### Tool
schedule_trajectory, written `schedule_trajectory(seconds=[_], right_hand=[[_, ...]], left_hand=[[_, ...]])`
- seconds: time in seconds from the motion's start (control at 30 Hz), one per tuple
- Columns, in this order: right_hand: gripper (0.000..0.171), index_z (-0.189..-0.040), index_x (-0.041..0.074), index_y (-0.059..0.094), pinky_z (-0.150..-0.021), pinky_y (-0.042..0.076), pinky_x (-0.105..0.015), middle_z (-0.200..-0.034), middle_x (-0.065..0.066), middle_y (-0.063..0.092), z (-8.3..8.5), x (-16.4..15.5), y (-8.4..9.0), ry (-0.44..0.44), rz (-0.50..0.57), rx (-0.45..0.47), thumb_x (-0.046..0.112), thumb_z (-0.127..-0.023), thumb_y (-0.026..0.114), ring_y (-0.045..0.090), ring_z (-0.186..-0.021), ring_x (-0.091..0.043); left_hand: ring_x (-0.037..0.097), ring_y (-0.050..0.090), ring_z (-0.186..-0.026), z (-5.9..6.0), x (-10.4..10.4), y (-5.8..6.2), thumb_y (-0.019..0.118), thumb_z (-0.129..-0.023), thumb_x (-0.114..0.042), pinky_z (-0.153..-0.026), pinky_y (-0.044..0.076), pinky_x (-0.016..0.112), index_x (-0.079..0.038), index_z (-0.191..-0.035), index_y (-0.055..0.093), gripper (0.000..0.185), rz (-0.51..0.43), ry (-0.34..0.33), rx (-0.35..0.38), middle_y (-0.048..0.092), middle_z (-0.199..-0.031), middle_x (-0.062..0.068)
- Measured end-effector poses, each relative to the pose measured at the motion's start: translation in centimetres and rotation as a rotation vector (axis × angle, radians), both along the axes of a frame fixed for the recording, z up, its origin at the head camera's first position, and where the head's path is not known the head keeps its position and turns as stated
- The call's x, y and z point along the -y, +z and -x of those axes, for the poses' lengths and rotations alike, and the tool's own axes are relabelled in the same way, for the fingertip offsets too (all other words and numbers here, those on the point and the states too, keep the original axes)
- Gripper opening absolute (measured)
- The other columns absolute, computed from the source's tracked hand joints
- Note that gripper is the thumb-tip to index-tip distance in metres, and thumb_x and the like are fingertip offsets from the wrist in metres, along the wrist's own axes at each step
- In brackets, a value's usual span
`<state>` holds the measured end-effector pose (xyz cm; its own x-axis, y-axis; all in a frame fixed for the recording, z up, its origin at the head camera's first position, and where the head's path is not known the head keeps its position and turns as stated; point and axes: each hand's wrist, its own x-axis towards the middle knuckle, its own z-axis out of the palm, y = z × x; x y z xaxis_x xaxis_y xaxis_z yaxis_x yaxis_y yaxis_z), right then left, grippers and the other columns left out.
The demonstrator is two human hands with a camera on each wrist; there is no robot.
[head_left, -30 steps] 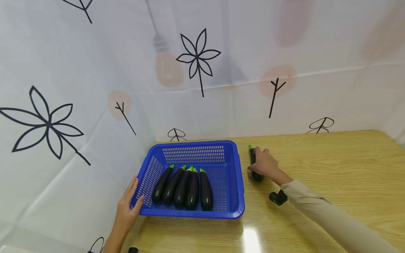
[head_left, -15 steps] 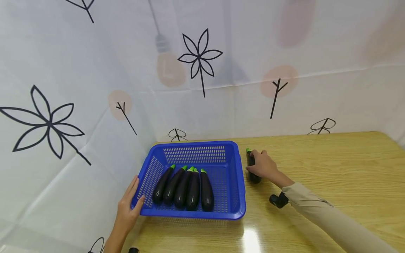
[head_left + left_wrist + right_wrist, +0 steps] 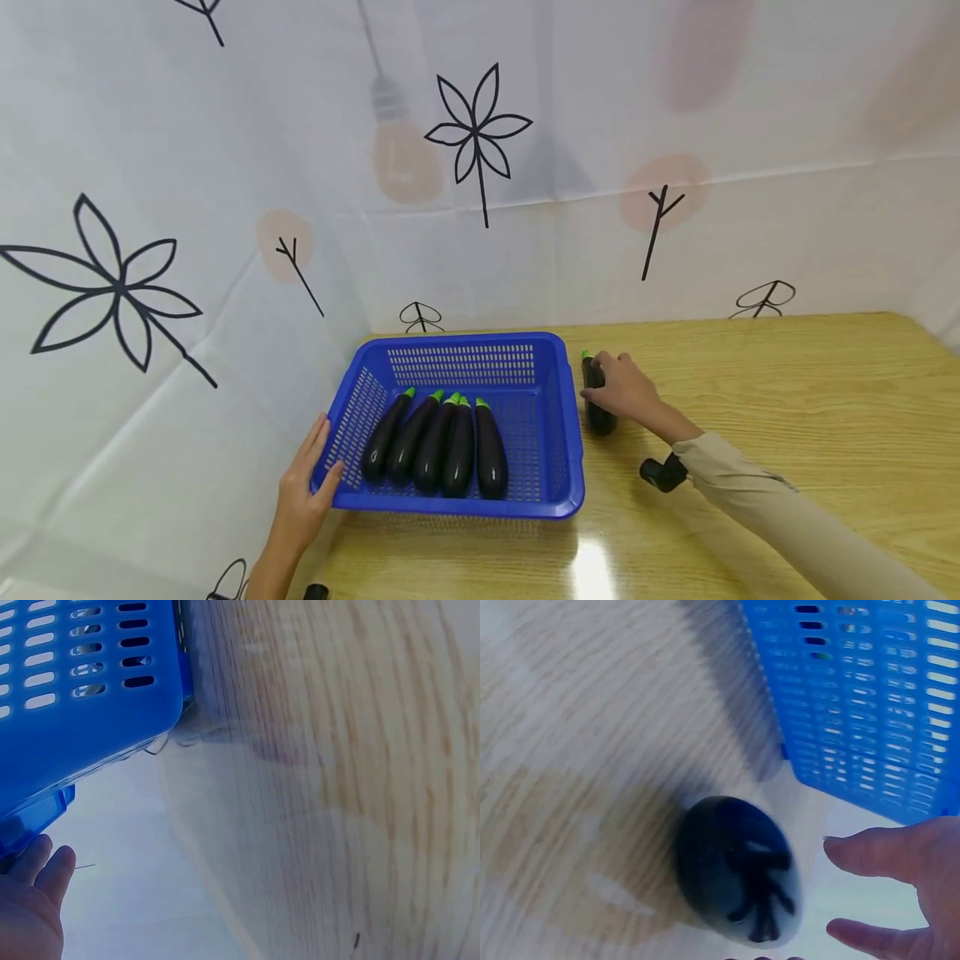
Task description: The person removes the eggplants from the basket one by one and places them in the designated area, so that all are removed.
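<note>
In the head view a blue plastic basket (image 3: 457, 503) stands on the table with several dark eggplants (image 3: 430, 450) lying side by side in it, green stem ends to the back. My left hand (image 3: 300, 492) rests on the basket's left side, fingers straight along the rim and thumb at the front corner. Just right of the basket, my right hand (image 3: 626, 390) holds another eggplant (image 3: 602, 417), thumb on its left side and fingers over the top. In the right wrist view, the rounded end of this eggplant (image 3: 735, 870) shows close to the tabletop.
The wood-grain table (image 3: 787, 400) stretches away to the right. White cloth (image 3: 555, 250) printed with plants hangs behind and along the left. A black device (image 3: 663, 473) sits below my right wrist, and another dark piece (image 3: 316, 592) shows at the bottom edge.
My right hand and the eggplant under it have shifted slightly left, closer to the basket. The left hand stays at the basket's side, and the eggplants inside lie as before.
</note>
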<state>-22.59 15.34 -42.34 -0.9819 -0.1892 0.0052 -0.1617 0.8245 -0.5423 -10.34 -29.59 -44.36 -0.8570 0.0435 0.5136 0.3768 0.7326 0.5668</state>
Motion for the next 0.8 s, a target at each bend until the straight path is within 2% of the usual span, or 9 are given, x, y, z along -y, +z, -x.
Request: schedule_trajectory(seconds=[0.27, 0.53, 0.8], right_hand=[[0.053, -0.123, -0.008, 0.05, -0.063, 0.049, -0.047, -0.12, -0.038, 0.045, 0.1, -0.5, 1.4, 0.027, 0.013, -0.011, 0.023, -0.085, 0.067, 0.054, -0.095, -0.043], [0.051, -0.123, -0.009, 0.05, -0.076, 0.048, -0.052, -0.111, -0.032, 0.054, -0.3, -0.7, 3.3, 0.082, 0.083, -0.04, 0.022, -0.085, 0.066, 0.053, -0.1, -0.043], [0.048, -0.122, -0.006, 0.052, -0.069, 0.05, -0.046, -0.103, -0.026, 0.058, -0.8, -0.3, 5.1, 0.11, 0.133, -0.028, 0.021, -0.085, 0.067, 0.056, -0.091, -0.038]], left_hand=[[0.015, 0.029, -0.137, 0.1, 0.0, -0.3, 0.06, -0.087, 0.001, -0.104, 0.019, 0.008, -0.002, -0.145, 0.036, 0.063, -0.005, -0.01, -0.01, 0.032, -0.151, 0.008], [0.017, 0.029, -0.137, 0.3, 0.1, -0.2, 0.06, -0.087, 0.001, -0.104, 0.019, 0.008, -0.002, -0.145, 0.036, 0.062, 0.004, -0.011, -0.01, 0.031, -0.151, 0.008], [0.016, 0.029, -0.137, 0.2, 0.2, -0.2, 0.06, -0.087, 0.001, -0.104, 0.019, 0.008, -0.003, -0.145, 0.036, 0.063, 0.003, -0.01, -0.013, 0.032, -0.151, 0.008]])
